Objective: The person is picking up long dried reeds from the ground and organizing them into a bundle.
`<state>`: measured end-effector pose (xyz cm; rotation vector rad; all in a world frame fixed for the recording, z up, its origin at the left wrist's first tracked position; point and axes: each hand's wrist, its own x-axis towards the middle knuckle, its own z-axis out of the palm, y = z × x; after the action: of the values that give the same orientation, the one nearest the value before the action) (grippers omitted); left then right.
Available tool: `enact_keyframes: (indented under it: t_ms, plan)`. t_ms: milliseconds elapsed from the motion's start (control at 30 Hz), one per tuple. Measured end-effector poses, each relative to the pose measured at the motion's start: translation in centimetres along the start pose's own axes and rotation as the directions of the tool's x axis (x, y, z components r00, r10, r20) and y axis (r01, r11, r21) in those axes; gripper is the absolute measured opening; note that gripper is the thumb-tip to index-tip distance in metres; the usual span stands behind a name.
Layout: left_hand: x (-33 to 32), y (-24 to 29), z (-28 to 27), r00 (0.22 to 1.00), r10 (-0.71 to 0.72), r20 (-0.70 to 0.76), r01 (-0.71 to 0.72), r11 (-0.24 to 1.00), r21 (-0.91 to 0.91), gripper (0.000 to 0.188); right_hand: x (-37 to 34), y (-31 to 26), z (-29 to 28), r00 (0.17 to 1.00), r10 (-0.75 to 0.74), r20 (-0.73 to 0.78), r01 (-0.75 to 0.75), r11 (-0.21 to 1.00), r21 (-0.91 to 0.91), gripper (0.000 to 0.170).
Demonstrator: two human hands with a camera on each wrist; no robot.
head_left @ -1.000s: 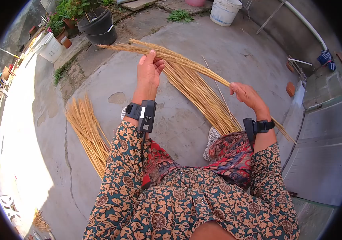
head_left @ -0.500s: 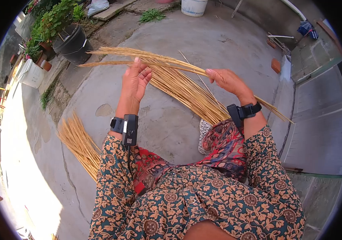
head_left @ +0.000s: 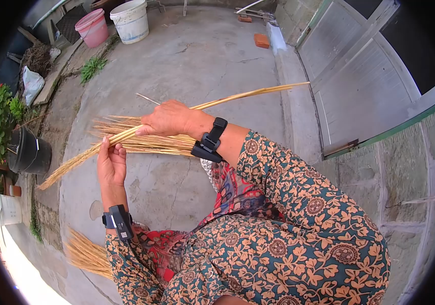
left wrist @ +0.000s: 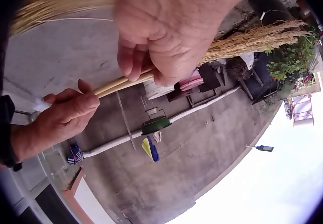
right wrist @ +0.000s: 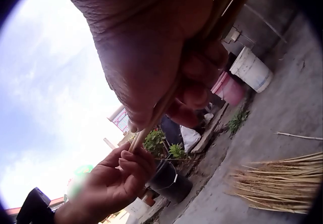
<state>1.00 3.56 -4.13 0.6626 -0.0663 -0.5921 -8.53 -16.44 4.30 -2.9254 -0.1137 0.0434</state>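
A thin bundle of straw stalks [head_left: 248, 93] is held up across the head view, its feathery heads [head_left: 67, 166] at the lower left. My left hand [head_left: 111, 170] pinches it between thumb and fingers just behind the heads. Close to its right, my right hand [head_left: 169, 119] grips the same stalks, fingers curled round them, as the right wrist view also shows. Below the hands a larger pile of stalks [head_left: 161, 145] lies on the ground, partly hidden by the right hand and forearm. Another pile [head_left: 88, 254] lies beside the left sleeve.
A white bucket [head_left: 130, 23] and a pink bucket [head_left: 93, 29] stand at the back left. A black pot [head_left: 30, 152] with plants is at the left. On the right are a door [head_left: 360, 81] and a block wall [head_left: 406, 168]. A brick [head_left: 261, 40] lies near the door.
The view has turned toward the door. My right hand has moved left along the stalks, close to my left hand, and the feathery heads now point down to the left.
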Motion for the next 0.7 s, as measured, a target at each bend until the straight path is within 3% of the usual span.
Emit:
enact_keyframes:
  t_ms: [133,267,367,433,567,700]
  plan:
    - [0.4,0.6,-0.9,0.998,0.063,0.010,-0.063,0.998,-0.026,0.015,0.5,1.1,0.8,0.997,-0.052,-0.051,0.053,0.999,0.008,0.055]
    - [0.6,2.3,-2.5,0.991,0.130,0.042,-0.127,0.990,-0.054,0.019,-0.3,2.4,-0.3,0.998,0.019,-0.058,-0.016,0.998,0.058,0.046]
    - [0.4,3.1,-2.9,0.979,0.196,0.045,-0.192,0.978,-0.082,0.018,-0.6,4.2,0.2,0.997,-0.007,-0.075,0.013,0.996,0.086,0.042]
    - [0.6,3.3,-3.6,0.980,0.186,0.068,-0.175,0.974,-0.145,0.016,-0.6,3.9,0.2,0.997,-0.035,-0.072,0.040,0.997,0.065,0.037]
    - [0.8,2.4,-3.5,0.978,0.190,-0.085,-0.204,0.956,-0.212,0.020,-0.5,2.6,0.8,0.957,-0.078,-0.278,0.072,0.997,-0.032,0.033]
    - [0.6,1.7,-2.3,0.993,0.100,-0.066,-0.107,0.988,-0.114,0.021,-0.2,1.9,0.7,0.945,-0.134,-0.297,0.109,0.989,-0.101,0.032]
